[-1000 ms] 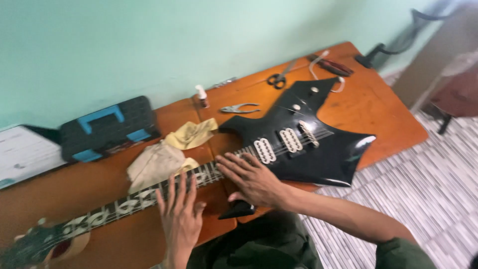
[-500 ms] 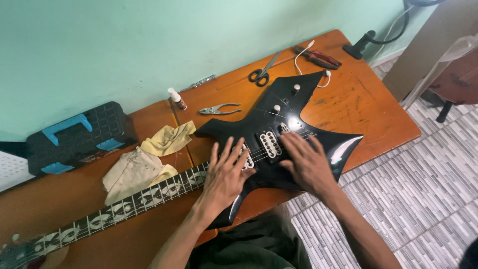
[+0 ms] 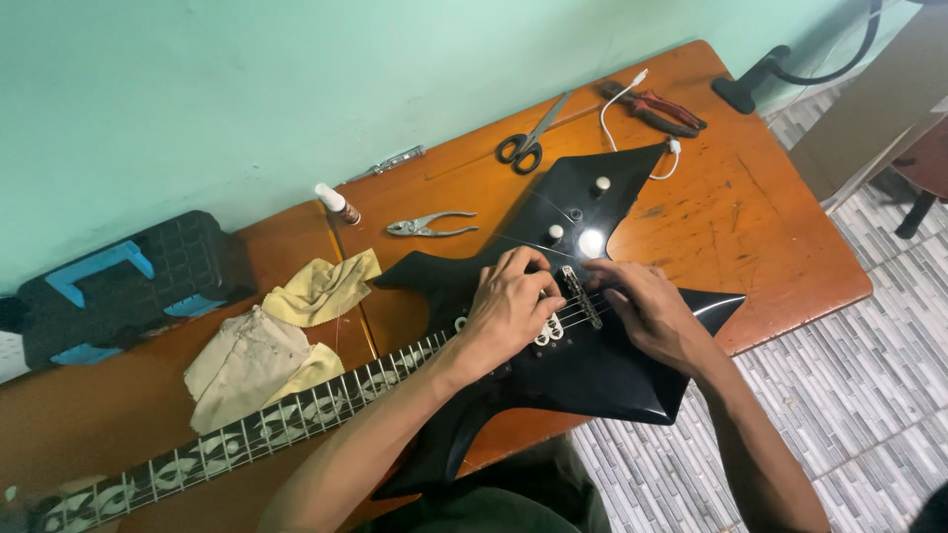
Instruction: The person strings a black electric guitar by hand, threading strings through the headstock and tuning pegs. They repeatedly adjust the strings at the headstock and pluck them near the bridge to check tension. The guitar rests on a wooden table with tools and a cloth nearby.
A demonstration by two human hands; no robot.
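Note:
A black, pointed electric guitar (image 3: 592,380) lies flat on the orange wooden table (image 3: 760,227), its inlaid neck (image 3: 247,439) running down to the lower left. My left hand (image 3: 509,306) rests on the body over the pickups, fingers curled at the strings. My right hand (image 3: 647,311) sits just to its right, fingertips at the bridge (image 3: 583,296). Both hands touch the guitar; what the fingertips pinch is hidden.
Behind the guitar lie scissors (image 3: 528,138), small pliers (image 3: 430,225), red-handled cutters (image 3: 657,107), a white cable (image 3: 617,94) and a little bottle (image 3: 338,204). Yellow and beige cloths (image 3: 276,336) lie left, beside a black and blue tool case (image 3: 118,286). Tiled floor (image 3: 839,395) is right.
Both hands moved along the guitar body toward the bridge and came together; the left hand left the neck. The fingers went from spread flat to curled over the strings.

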